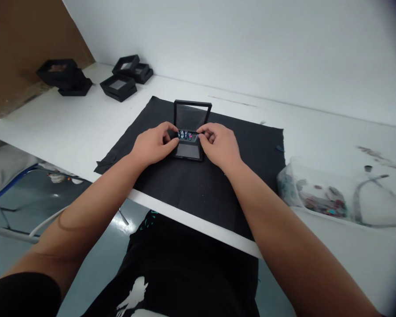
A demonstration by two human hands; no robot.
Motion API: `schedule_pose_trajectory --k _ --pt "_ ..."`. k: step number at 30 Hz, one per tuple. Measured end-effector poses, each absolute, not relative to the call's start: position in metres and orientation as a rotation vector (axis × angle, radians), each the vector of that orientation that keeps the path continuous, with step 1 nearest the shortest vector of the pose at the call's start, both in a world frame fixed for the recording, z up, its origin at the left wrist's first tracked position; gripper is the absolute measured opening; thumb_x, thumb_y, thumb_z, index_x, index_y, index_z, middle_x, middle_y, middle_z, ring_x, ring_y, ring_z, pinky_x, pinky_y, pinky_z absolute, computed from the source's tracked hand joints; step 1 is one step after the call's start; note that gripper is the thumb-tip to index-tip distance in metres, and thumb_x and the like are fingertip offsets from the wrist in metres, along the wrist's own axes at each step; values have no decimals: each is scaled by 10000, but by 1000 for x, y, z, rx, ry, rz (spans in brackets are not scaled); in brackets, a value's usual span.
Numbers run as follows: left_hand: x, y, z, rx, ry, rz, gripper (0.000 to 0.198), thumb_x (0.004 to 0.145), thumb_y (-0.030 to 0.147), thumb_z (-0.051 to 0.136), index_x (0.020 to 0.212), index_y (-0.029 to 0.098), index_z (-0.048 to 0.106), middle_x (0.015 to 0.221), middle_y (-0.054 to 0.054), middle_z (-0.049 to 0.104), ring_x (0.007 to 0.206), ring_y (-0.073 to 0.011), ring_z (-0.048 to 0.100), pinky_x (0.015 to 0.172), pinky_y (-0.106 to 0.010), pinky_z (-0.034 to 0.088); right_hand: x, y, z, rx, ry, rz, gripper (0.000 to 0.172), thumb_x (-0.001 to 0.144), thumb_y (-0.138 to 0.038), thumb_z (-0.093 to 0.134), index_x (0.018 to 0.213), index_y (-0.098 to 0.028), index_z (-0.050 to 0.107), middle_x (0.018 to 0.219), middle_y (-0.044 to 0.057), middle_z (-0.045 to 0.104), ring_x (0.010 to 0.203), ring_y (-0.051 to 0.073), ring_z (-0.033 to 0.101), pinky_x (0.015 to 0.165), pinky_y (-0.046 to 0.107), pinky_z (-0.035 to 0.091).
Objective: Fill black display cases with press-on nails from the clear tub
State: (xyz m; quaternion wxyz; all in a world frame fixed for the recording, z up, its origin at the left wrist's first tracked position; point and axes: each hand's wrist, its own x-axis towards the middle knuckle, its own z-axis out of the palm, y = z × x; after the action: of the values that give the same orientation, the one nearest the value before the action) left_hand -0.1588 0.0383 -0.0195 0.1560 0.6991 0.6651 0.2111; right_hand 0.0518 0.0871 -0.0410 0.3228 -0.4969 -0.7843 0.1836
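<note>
A small black box [187, 152] lies open on a black mat [191, 189], its framed clear-window lid [194, 103] standing up at the back. Over the box is a narrow strip with several shiny dark-blue pieces, one with a pink spot, that look like press-on nails [185, 135]. My left hand [155, 143] pinches the strip's left end between thumb and fingers. At the right end my right hand [221, 144] also pinches it, fingers curled. Whether the strip rests in the box or hovers just above it, I cannot tell.
Similar black boxes are stacked at the back left [119, 86] and farther left [64, 75]. On the right stands a clear plastic bin [317, 193] of small colourful items. A white wall [237, 48] rises behind the white table [66, 119].
</note>
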Motion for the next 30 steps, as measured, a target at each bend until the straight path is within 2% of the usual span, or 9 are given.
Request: schedule_pose_trajectory --k 8,14,19,25,30 --pt "-159 38 -20 2056 1898 579 381 909 421 581 1262 317 681 857 33 736 713 -162 618 631 -281 363 48 86 -41 -1373 -2038 452 144 886 -274 599 940 -257 731 776 27 686 749 202 595 647 334 381" --pt "-161 40 -23 2093 1873 578 375 917 423 575 1260 334 697 848 30 721 700 -158 602 623 -277 359 47 86 -41 -1398 -2042 465 159 903 -308 606 971 -269 744 750 16 696 728 199 596 643 329 371" --pt "-162 40 -24 2106 1877 582 444 925 435 576 1349 320 641 874 27 724 703 -149 610 629 -266 373 48 85 -41 -1390 -2050 466 175 902 -297 601 993 -271 749 739 3 696 722 189 597 642 322 361" --pt "-155 38 -23 2200 1913 518 543 959 579 532 1448 346 576 813 14 707 751 -184 653 611 -270 339 48 84 -41 -1375 -2085 452 206 929 -335 576 1028 -273 747 764 4 692 733 187 593 647 317 346" --pt "-152 36 -23 2449 1889 354 618 965 686 480 1498 378 523 984 -11 739 888 -219 698 617 -272 327 50 85 -42 -1354 -2133 451 239 923 -316 578 1097 -276 737 810 14 692 766 196 599 687 328 376"
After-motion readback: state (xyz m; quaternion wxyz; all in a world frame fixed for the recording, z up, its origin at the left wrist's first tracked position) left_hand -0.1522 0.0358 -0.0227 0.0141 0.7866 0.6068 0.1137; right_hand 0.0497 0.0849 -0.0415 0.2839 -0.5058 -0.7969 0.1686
